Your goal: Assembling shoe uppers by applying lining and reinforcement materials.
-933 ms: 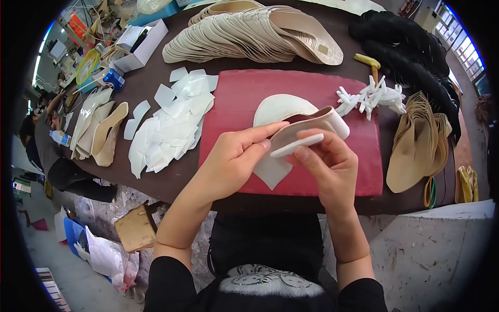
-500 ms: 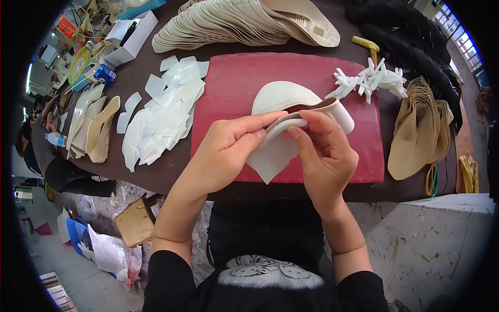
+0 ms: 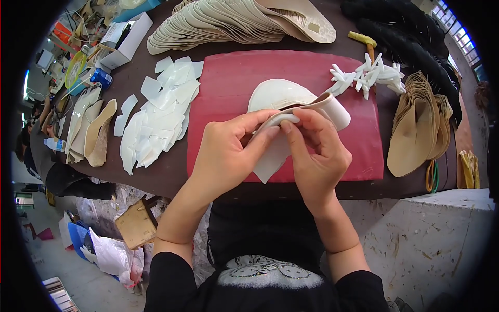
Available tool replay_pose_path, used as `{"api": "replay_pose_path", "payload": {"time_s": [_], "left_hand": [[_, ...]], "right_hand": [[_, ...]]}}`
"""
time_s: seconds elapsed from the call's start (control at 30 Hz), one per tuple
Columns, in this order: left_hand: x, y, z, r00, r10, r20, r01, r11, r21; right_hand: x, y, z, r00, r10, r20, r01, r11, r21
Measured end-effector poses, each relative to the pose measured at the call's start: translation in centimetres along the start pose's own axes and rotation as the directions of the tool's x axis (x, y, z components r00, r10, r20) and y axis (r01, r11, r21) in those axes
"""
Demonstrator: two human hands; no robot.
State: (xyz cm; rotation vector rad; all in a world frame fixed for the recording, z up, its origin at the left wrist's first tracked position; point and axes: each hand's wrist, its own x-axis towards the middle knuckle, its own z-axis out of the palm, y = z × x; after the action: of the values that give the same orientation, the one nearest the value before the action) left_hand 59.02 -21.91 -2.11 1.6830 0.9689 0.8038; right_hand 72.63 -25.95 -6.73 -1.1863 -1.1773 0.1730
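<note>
A cream-white shoe upper is held a little above a red mat, its far part arched and its right end curled back. Along its near edge lies a short, thick white strip, soft-looking and bent with the curve. My left hand pinches the edge at the left, thumb against the strip. With thumb and fingertips, my right hand presses the strip's right part onto the upper. The right hand's curled lower fingers partly hide the pale flap hanging between my hands.
Thin white sheet pieces lie heaped left of the mat. Similar white strips are piled at its right corner, by a yellow-headed hammer. Stacked uppers stand at the back, tan pieces at right. Another person is far left.
My left thumb has slid right along the strip, closer to my right thumb. The upper stays in both hands, and the whole view has shifted slightly.
</note>
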Motion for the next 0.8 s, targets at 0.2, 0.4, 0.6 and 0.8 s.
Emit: {"api": "replay_pose_path", "payload": {"time_s": [0.2, 0.4, 0.6, 0.8], "left_hand": [[0.3, -0.7, 0.8, 0.984, 0.155, -0.085, -0.123, 0.945, 0.302], [0.2, -0.6, 1.1, 0.973, 0.213, -0.083, -0.171, 0.919, 0.355], [0.6, -1.0, 1.1, 0.935, 0.345, -0.082, -0.308, 0.904, 0.296], [-0.9, -0.2, -1.1, 0.947, 0.276, -0.166, -0.210, 0.920, 0.330]], "right_hand": [[0.0, 0.1, -0.3, 0.994, -0.105, -0.023, 0.099, 0.978, -0.185], [0.5, -0.9, -1.0, 1.000, 0.030, -0.003, -0.030, 0.963, -0.267], [4.2, -0.5, -3.4, 0.953, -0.191, 0.234, 0.271, 0.880, -0.390], [4.2, -0.3, -3.3, 0.952, -0.029, 0.304, 0.099, 0.971, -0.217]]}}
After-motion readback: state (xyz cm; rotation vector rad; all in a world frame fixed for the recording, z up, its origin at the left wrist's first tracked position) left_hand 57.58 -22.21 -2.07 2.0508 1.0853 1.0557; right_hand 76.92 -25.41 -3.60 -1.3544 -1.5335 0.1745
